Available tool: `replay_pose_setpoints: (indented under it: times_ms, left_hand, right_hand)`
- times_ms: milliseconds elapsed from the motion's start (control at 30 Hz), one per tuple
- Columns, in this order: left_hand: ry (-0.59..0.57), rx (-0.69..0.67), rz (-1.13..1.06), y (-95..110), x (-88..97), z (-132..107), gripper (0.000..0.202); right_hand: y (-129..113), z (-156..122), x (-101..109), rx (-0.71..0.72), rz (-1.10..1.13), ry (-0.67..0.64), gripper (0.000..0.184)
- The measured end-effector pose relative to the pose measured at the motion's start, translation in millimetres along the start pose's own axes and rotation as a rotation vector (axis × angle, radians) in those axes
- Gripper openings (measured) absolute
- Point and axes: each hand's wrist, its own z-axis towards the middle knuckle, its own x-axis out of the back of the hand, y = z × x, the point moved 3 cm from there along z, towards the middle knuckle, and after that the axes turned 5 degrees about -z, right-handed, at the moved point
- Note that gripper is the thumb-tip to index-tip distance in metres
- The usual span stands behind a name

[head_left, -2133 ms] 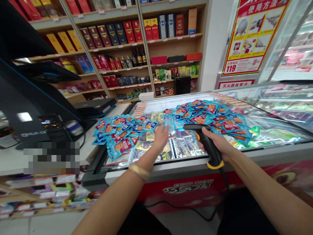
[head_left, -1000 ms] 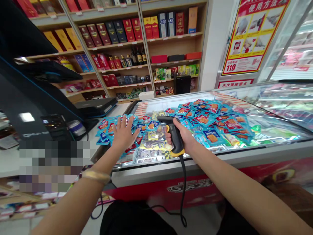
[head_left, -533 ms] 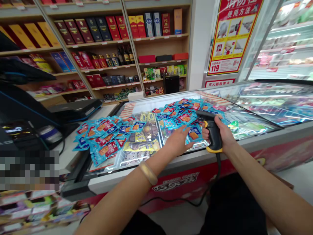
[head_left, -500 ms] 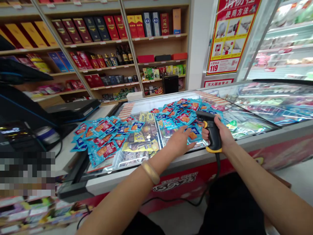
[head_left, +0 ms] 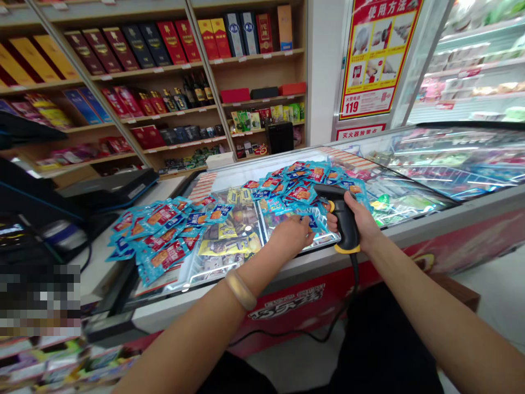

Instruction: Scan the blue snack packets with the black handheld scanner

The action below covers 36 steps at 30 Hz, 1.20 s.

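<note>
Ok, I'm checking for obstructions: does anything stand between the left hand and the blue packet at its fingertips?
Nothing visible does: the left hand overlaps the blue packet in view, though its grip is unclear. The scanner, in the right hand, is on the packet's other side.

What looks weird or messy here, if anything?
The blue packets look messy: they lie in jumbled heaps on the glass-topped case, and the left heap pokes over its edge, while the boxes behind stand in neat rows.
</note>
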Motion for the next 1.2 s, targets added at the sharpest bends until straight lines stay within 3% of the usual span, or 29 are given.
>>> replay_pose_setpoints:
  times_ms: [167, 333, 433, 567, 633, 700, 900, 1100, 1200]
  left_hand:
    - [0.01, -0.015, 0.039, -31, 7.1, -29, 0.036]
    - [0.015, 0.009, -0.045, -67, 9.9, -47, 0.044]
    - [0.232, 0.18, -0.314, -91, 8.1, -51, 0.031]
    - [0.58, 0.489, -0.964, -115, -3.8, -57, 0.019]
    - [0.637, 0.535, -1.285, -118, -10.2, -58, 0.023]
    - [0.644, 0.55, -1.46, -118, -12.4, -58, 0.026]
    - [0.689, 0.584, -1.571, -117, -6.3, -60, 0.026]
    - [0.722, 0.615, -1.628, -122, -2.7, -61, 0.044]
    - [0.675, 0.595, -1.631, -121, -3.9, -60, 0.05]
  right_hand:
    - [3, 0, -4, 0.002, -0.015, 0.017, 0.039]
    - [16, 7, -29, -0.042, -0.012, -0.015, 0.042]
    - [29, 14, -46, -0.061, -0.018, -0.052, 0.043]
    - [40, 17, -57, -0.114, -0.032, -0.077, 0.043]
    - [42, 16, -57, -0.117, -0.05, -0.088, 0.043]
    - [41, 14, -56, -0.109, -0.081, -0.102, 0.043]
    - [42, 11, -55, -0.073, -0.204, -0.135, 0.044]
    - [44, 10, -55, -0.057, -0.26, -0.145, 0.046]
    - [44, 10, -54, -0.047, -0.266, -0.159, 0.045]
